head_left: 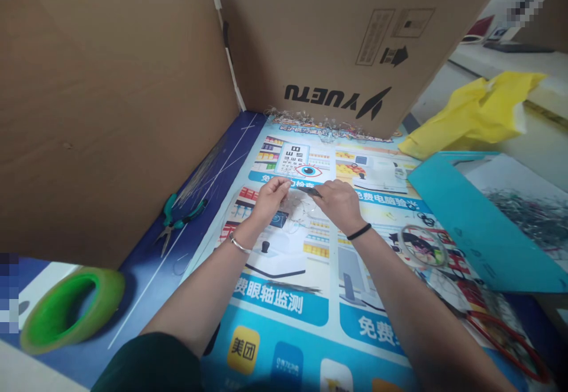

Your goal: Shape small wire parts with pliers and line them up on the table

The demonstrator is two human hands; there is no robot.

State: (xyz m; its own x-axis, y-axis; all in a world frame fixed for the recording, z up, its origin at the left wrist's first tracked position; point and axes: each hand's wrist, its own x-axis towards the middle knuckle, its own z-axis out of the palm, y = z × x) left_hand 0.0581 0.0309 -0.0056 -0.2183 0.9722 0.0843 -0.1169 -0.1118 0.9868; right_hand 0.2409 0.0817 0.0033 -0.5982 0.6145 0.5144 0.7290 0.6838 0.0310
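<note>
Both my hands meet over a printed poster (284,303) that covers the table. My left hand (270,199) pinches one end of a small, thin clear item (298,209), perhaps a pair of glasses with clear lenses. My right hand (339,202) is closed on the other end, with a dark thin piece (309,190) sticking out between the two hands. A silver bracelet is on my left wrist, a black band on my right.
Green-handled pliers (177,220) lie left of my hands. A green tape roll (66,309) sits at the near left. Cardboard walls (110,102) stand left and behind. At right are a clear tape roll (421,247), a blue tray (479,232) with metal bits, and a yellow bag (479,113).
</note>
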